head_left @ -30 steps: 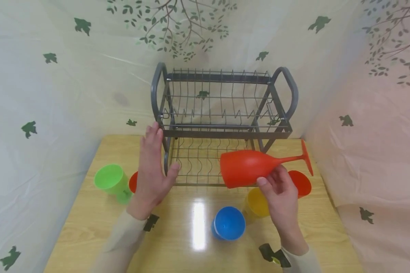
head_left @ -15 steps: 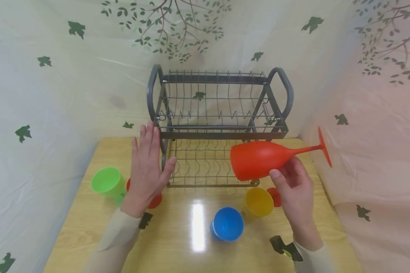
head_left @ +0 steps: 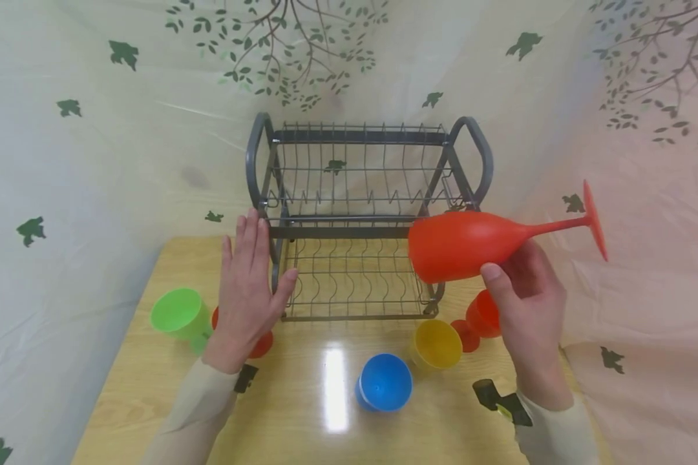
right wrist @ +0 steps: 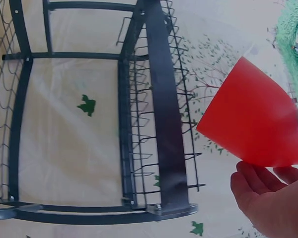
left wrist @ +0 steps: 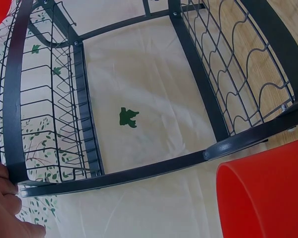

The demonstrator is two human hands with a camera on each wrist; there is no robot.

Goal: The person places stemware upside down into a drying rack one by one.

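My right hand [head_left: 532, 310] grips a red plastic wine glass [head_left: 465, 247] around the lower bowl near the stem. The glass lies sideways in the air, mouth to the left and foot to the right, in front of the right end of a dark two-tier dish rack [head_left: 372, 232]. In the right wrist view, its bowl [right wrist: 253, 114] stands apart from the upper tier. My left hand [head_left: 245, 297] has straight fingers, their tips touching the rack's left front post. Beneath that hand, another red goblet [head_left: 262, 345] is mostly hidden; its bowl [left wrist: 270, 193] shows in the left wrist view.
On the wooden table [head_left: 291, 413] stand a green goblet [head_left: 179, 314] at left, a blue cup [head_left: 386, 382] in front and a yellow cup [head_left: 437, 344] beside it. Another red goblet [head_left: 483, 314] is partly behind my right hand. A patterned sheet [head_left: 110, 161] hangs behind.
My right hand has carried the red wine glass up and to the right, away from the lower tier. The left hand has stayed by the rack's left post.
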